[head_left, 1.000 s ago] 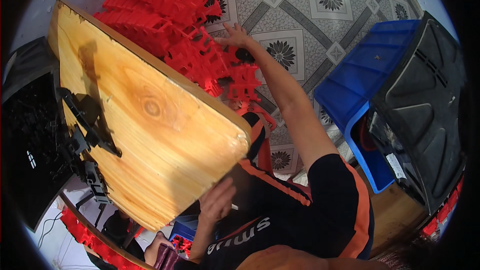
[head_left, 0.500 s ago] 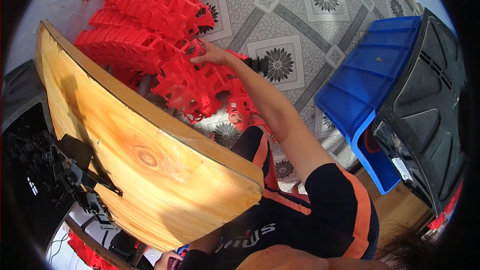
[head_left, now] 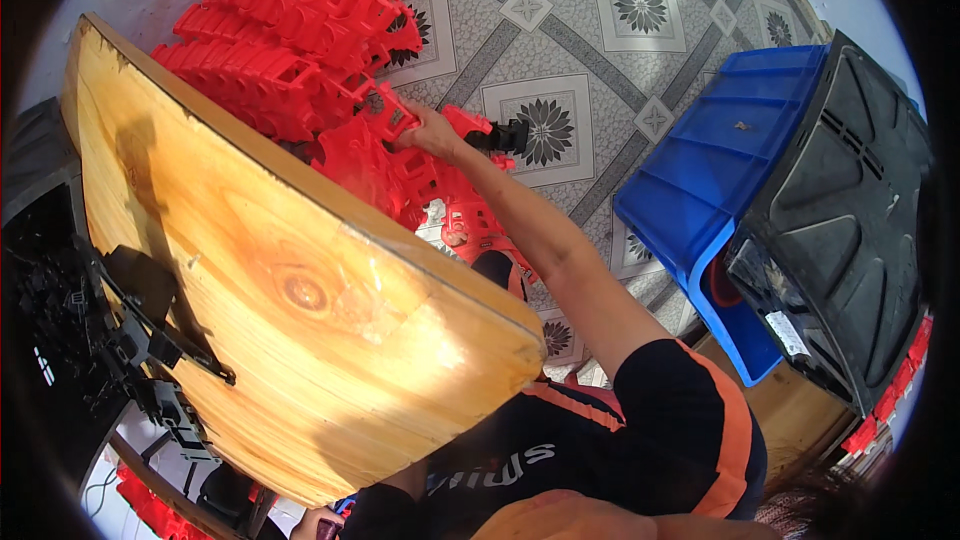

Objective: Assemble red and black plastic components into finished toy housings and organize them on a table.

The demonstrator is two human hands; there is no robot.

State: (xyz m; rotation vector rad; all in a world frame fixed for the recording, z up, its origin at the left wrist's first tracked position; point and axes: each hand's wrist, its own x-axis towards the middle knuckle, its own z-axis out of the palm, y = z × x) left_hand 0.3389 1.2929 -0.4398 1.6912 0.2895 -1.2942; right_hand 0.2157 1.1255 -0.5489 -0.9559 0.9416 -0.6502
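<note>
My right arm reaches forward past the wooden board, and my right hand [head_left: 430,131] is closed on the edge of a red plastic frame [head_left: 391,114]. This frame is at the near side of a heap of stacked red plastic frames [head_left: 290,30], nested in rows. More loose red frames [head_left: 475,225] lie below my wrist, and a small black part [head_left: 508,136] is beside it. At the bottom edge, partly hidden by the board, my left hand [head_left: 314,523] is closed around a dark reddish thing [head_left: 328,528] whose kind I cannot make out.
A thick wooden tabletop [head_left: 300,340] spans the left, with black plastic parts [head_left: 160,340] on its far-left side. To the right stand a blue bin [head_left: 720,150] and a large black plastic panel [head_left: 850,210]. Patterned grey tiles [head_left: 640,70] cover the floor.
My right hand has closed on a red frame and shifted it slightly from the stack, turning it. The whole view has shifted slightly. My left hand stays low.
</note>
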